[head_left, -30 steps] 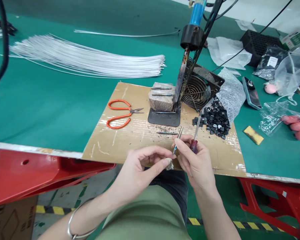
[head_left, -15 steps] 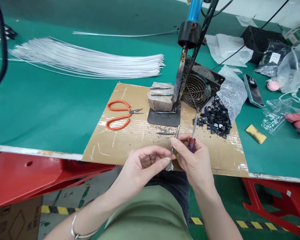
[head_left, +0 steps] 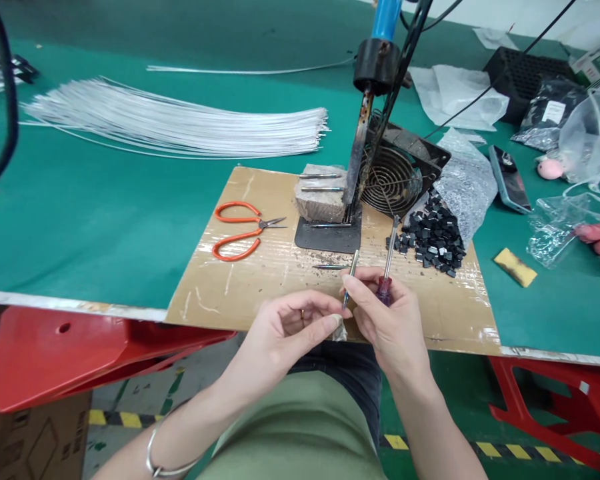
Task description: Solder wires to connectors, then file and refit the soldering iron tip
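Observation:
My left hand (head_left: pixel 287 333) pinches a small crumpled grey piece (head_left: pixel 339 331), cloth or sandpaper, I cannot tell which. In my right hand (head_left: pixel 390 327), thumb and fingers grip a slim metal soldering iron tip (head_left: pixel 353 272), its lower end right at the grey piece. That same hand keeps a screwdriver (head_left: pixel 391 257) with a dark red handle tucked in it, blade upward. Beyond the hands, another metal tip (head_left: pixel 330 267) lies on the cardboard (head_left: pixel 260 293). Two more tips (head_left: pixel 322 189) rest on a grey block, and a thin rod (head_left: pixel 331 225) on the black plate below.
A soldering iron (head_left: pixel 376 67) hangs over the block beside a black fan (head_left: pixel 397 177). Orange-handled scissors (head_left: pixel 240 230) lie left. Small black parts (head_left: pixel 437 237) are heaped at right, near a phone (head_left: pixel 510 179) and yellow sponge (head_left: pixel 515 267). White wires (head_left: pixel 195 123) lie behind.
The view has shifted very slightly. Both hands keep their grip, and the metal tip stays against the grey piece with hardly any movement.

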Tool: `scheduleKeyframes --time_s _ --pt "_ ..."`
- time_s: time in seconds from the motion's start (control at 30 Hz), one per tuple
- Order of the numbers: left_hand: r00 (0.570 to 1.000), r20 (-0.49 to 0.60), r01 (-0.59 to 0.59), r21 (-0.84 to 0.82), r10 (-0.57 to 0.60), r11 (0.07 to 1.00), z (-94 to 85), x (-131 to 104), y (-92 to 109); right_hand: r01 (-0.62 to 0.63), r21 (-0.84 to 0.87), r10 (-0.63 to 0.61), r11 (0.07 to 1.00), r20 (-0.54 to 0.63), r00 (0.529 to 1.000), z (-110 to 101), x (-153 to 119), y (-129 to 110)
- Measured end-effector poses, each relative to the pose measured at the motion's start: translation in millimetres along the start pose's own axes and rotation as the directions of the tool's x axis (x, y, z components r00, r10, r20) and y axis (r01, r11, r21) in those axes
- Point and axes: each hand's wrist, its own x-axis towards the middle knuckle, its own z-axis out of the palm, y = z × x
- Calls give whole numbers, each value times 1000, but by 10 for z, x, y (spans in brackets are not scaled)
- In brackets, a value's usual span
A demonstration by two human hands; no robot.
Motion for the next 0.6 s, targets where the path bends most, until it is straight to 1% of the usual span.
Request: scheduleKeyframes --time_s 0.27,0.5,0.6 --pt "1000 -4 4 -7 -4 1000 4 0 2 1 28 -1 1000 12 1000 5 11 -33" --pt "999 -45 10 -2 -10 1000 6 22 16 4 -26 -4 1000 4 1000 5 44 -41" --pt "999 -43 21 2 -21 1000 7 50 21 17 -29 -17 999 4 1000 2 77 -30"
